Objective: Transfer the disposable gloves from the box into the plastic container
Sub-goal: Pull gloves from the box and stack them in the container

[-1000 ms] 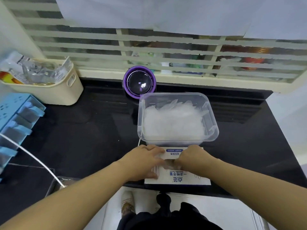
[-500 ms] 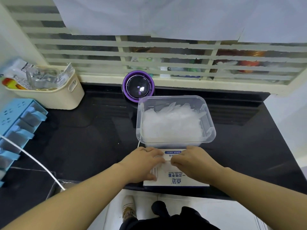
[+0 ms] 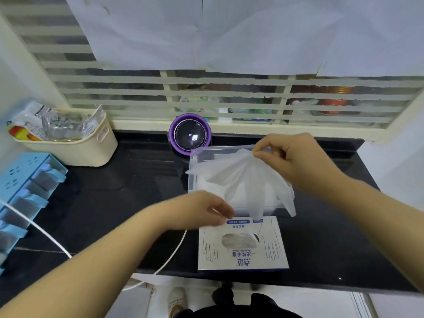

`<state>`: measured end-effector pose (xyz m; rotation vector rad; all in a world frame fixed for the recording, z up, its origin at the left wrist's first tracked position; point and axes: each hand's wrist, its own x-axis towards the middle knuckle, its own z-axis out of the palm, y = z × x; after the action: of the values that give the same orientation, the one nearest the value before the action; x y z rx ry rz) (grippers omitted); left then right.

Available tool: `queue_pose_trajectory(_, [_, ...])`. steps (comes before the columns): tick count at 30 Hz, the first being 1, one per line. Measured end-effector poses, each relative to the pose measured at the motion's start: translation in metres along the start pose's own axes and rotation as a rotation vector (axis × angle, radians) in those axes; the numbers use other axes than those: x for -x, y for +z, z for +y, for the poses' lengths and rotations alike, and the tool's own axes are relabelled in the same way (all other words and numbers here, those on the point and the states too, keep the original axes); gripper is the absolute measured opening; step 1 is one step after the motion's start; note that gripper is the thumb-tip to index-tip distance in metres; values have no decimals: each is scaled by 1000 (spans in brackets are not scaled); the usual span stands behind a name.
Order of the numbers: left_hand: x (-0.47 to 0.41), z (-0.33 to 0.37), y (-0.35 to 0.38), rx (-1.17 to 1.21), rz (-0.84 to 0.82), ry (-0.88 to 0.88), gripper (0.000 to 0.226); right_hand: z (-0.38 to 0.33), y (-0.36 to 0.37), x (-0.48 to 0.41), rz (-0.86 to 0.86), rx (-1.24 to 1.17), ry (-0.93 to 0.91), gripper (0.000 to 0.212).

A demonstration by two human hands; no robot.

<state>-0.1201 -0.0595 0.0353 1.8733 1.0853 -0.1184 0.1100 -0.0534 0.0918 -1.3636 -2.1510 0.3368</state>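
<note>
A white glove box (image 3: 243,246) with blue print lies flat at the front edge of the black counter, its oval opening facing up. Just behind it stands the clear plastic container (image 3: 192,173), holding a pile of thin clear gloves. My right hand (image 3: 296,159) pinches a translucent disposable glove (image 3: 238,180) by its cuff and holds it spread above the container. My left hand (image 3: 202,211) hovers at the box's far left corner, fingers loosely curled near the glove's lower edge; whether it touches the glove I cannot tell.
A purple round device (image 3: 190,134) stands behind the container. A cream basket (image 3: 91,148) with packets sits at the back left, and a blue rack (image 3: 25,191) is at the left edge. A white cable (image 3: 46,235) runs across the counter's front left.
Both hands were on the box's opening. My right hand has since lifted up and back over the container, drawing a glove out. My left hand has come off the box.
</note>
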Motion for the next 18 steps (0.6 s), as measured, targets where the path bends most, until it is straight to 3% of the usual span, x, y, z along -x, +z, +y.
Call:
queue_pose_trajectory(5, [13, 4, -51, 805, 292, -47, 27, -6, -27, -17, -28, 165, -105, 18])
queue_pose_trajectory(7, [8, 6, -56, 977, 304, -17, 45, -7, -27, -23, -37, 243, -202, 15])
queue_pose_trajectory(10, [-4, 18, -55, 1037, 238, 27, 61, -2, -17, -31, -86, 352, -298, 10])
queue_pose_trajectory(13, [-24, 21, -50, 994, 316, 4, 65, 8, -4, -38, -120, 415, -360, 9])
queue_pose_trajectory(16, [-35, 21, -48, 1030, 521, -61, 44, 26, 15, -44, -190, 484, -367, 14])
queue_pose_trajectory(18, [-36, 18, -48, 945, 844, -25, 22, 36, 29, -47, -271, 502, -368, 21])
